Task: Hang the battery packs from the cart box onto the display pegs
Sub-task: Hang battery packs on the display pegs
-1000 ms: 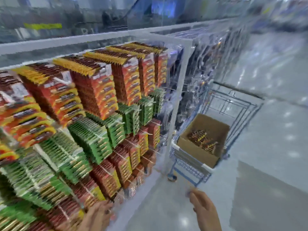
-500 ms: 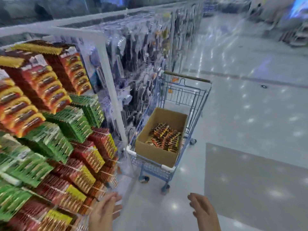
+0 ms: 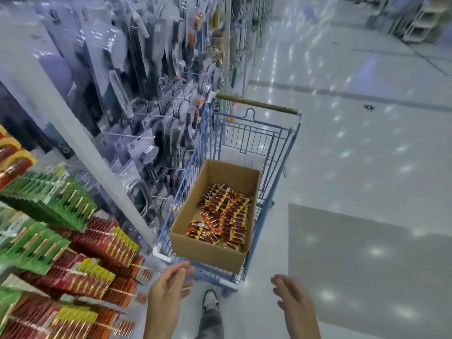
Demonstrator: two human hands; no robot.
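A brown cardboard box [image 3: 208,253] sits in a blue wire cart [image 3: 276,167] just ahead of me. Several red-and-yellow battery packs [image 3: 225,214] lie loose in the box's bottom. My left hand [image 3: 168,287] hovers empty with relaxed fingers, just short of the cart's near edge. At lower right, my right hand [image 3: 293,299] is also empty and relaxed, apart from the cart. Red and green battery packs [image 3: 80,260] hang on display pegs at my left.
A white upright post [image 3: 80,133] separates the battery display from pegs of clear blister packs [image 3: 156,118] beside the cart. My foot [image 3: 210,302] stands just behind the cart. A shiny open aisle floor [image 3: 367,155] stretches to the right.
My view has swung right, from the battery display to the cart. The cart and box are now closer and centred. Both hands have risen toward the cart, still empty.
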